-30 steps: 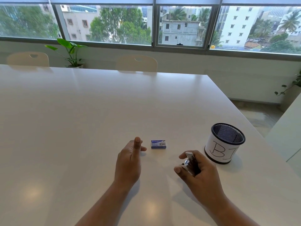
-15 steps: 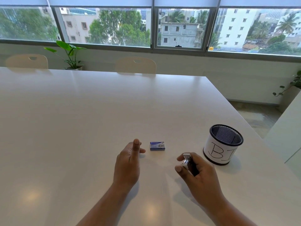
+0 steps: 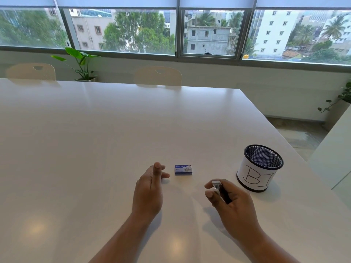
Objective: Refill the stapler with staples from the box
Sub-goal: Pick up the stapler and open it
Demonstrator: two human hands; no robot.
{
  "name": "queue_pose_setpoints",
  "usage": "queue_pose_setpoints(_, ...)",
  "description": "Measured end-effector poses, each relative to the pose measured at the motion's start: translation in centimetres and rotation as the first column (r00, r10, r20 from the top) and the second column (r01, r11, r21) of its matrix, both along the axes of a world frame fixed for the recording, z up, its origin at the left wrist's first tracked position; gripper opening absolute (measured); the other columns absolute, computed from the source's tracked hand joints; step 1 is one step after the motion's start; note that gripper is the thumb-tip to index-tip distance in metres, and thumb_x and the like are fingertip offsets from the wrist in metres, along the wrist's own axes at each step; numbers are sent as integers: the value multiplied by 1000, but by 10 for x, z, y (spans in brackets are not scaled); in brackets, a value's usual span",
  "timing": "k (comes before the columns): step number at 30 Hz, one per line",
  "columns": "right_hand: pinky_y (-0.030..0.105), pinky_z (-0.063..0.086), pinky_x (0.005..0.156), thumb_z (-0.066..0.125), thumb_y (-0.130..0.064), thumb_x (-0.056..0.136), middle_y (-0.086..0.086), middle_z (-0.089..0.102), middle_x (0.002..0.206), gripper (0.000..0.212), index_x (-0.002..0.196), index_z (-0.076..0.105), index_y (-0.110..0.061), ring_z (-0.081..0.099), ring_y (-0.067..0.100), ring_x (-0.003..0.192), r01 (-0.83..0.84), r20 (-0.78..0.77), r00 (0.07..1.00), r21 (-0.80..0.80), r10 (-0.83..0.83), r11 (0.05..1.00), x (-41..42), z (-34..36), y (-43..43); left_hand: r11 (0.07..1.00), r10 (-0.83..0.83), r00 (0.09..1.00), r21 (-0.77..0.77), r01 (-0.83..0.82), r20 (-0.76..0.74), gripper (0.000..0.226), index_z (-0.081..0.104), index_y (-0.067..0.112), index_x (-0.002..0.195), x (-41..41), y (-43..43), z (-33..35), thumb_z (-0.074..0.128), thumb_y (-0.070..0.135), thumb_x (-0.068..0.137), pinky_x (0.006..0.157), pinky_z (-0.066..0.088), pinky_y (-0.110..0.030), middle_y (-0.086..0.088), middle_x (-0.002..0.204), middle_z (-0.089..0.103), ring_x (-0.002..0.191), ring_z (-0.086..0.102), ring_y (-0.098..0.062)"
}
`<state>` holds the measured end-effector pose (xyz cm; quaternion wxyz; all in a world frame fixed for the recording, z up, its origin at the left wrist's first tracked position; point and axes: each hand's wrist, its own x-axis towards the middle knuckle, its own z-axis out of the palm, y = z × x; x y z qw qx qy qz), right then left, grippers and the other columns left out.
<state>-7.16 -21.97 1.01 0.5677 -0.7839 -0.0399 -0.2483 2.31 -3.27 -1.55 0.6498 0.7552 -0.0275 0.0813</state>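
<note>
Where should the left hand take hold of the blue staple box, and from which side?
Pinch the staple box across its two long edges, thumb near, fingers far, coming from above and the left. It lies flat with its long side crosswise, and the open left hand is just left of it; the right hand holds the stapler.

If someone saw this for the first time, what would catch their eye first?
The two hands at bottom centre: the right hand grips a small stapler, the left hand lies relaxed beside a blue staple box. To their right stands a black mesh cup wrapped in lettered paper.
</note>
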Motion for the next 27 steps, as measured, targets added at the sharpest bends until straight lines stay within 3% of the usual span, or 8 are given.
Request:
queue_pose_setpoints(3, 13, 32, 48, 71, -49, 73, -4, 48, 54, 28, 89, 68, -26, 37, 3, 50, 10, -9, 1000, -18, -10, 1000, 1, -1, -1, 1000, -2, 1000, -9, 2, -12, 44, 67, 30, 86, 2, -1, -1, 32, 56, 92, 80, 53, -41, 5, 85, 76, 82, 74, -14)
queue_pose_setpoints(5, 13, 34, 48, 76, -53, 68, -7, 47, 53, 33, 89, 67, -29, 37, 3, 49, 17, -27, 999, -14, -17, 1000, 1, -1, -1, 1000, -19, 1000, 13, 19, -15, 41, 67, 26, 81, 3, -1, -3, 33, 47, 93, 85, 53, -43, 3, 99, 75, 87, 73, -16)
queue_pose_setpoints(9, 11, 35, 48, 76, -60, 65, -7, 47, 53, 40, 90, 67, -30, 37, 2, 48, 19, -31, 999, -35, -21, 999, -1, 0, -1, 998, -40, 999, 49, 40, -7, 41, 72, 20, 87, 6, 1, -9, 37, 30, 105, 86, 52, -31, 8, 115, 71, 90, 70, 4)
queue_pose_setpoints(14, 12, 35, 50, 74, -42, 74, -4, 54, 56, 24, 87, 70, -23, 42, 4, 51, -10, -26, 1000, 14, 10, 1000, -1, 1, 0, 997, -45, 999, 61, 46, -7, 38, 69, 32, 85, 5, 0, -8, 35, 45, 93, 91, 53, -35, 8, 114, 73, 100, 71, -7)
queue_pose_setpoints(19, 6, 37, 51, 74, -24, 77, -13, 59, 58, 12, 83, 72, -14, 45, -2, 49, -37, -16, 999, 23, 37, 999, -1, 3, 2, 998, -39, 999, 47, 38, 7, 51, 75, 16, 99, 5, 1, -8, 35, 47, 92, 92, 53, -35, 25, 103, 70, 100, 70, -4)
queue_pose_setpoints(23, 9, 35, 50, 79, -40, 69, -9, 49, 53, 28, 92, 71, -26, 38, 1, 48, -26, -40, 999, 9, 26, 1000, -2, 4, 1, 998, -37, 999, 52, 37, -1, 44, 73, 26, 86, 7, 1, -10, 35, 46, 92, 90, 53, -35, 15, 108, 74, 101, 71, -8)
queue_pose_setpoints(27, 9, 39, 53, 82, -51, 61, -10, 52, 54, 41, 96, 71, -34, 41, 0, 49, -18, -50, 999, -5, 17, 1000, -2, 3, 1, 997, -32, 999, 67, 31, 6, 39, 71, 32, 81, 5, 0, -8, 35, 45, 92, 89, 52, -33, 8, 104, 76, 100, 71, -10)
